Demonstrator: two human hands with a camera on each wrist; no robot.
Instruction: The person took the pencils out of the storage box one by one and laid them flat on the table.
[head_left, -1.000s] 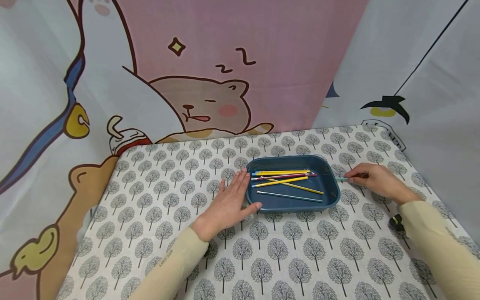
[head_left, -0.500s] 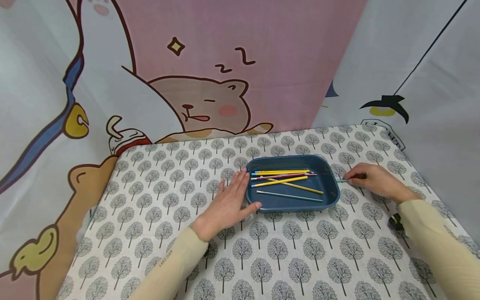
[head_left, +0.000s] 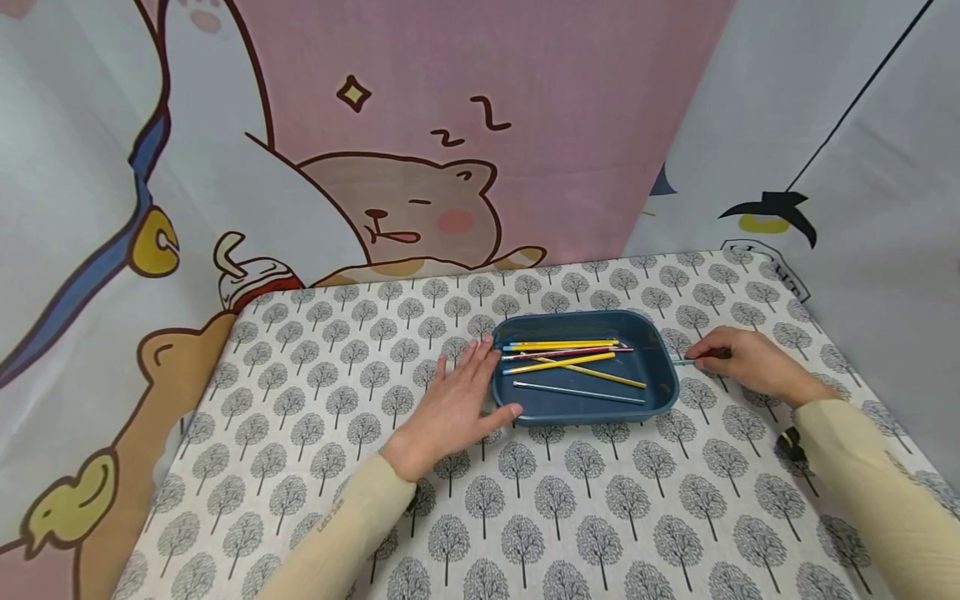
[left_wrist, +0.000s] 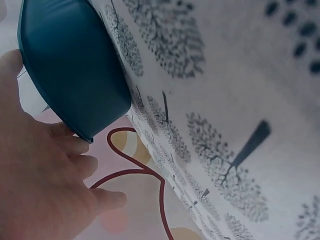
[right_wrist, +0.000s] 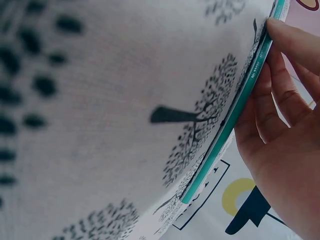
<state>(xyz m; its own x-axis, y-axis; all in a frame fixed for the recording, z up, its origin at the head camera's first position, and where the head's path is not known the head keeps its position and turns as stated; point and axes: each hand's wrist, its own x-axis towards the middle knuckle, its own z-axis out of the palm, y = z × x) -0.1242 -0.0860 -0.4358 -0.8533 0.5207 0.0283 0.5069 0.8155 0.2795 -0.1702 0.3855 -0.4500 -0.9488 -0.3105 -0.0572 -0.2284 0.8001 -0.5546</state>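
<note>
A dark blue tray (head_left: 585, 417) stands on the tablecloth in the head view. Inside lie several pencils: yellow ones (head_left: 577, 362), a dark red one (head_left: 600, 352) and, apart at the front, a grey-green one (head_left: 579, 393). My left hand (head_left: 450, 404) rests against the tray's left end, fingers extended along the rim and thumb at the near corner; the left wrist view shows the hand (left_wrist: 45, 180) touching the tray's edge. Just outside the right end, my right hand (head_left: 742, 362) pinches a green pencil (right_wrist: 235, 112) between thumb and fingers, low along the cloth.
The table is covered by a white cloth (head_left: 517, 542) printed with grey trees. Cartoon-printed curtains (head_left: 600, 125) hang behind it and at both sides. A small black object (head_left: 790, 444) shows beside my right sleeve.
My right hand has shifted very slightly left towards the tray, still pinching the green pencil. The left hand, the tray and the pencils inside have stayed in place.
</note>
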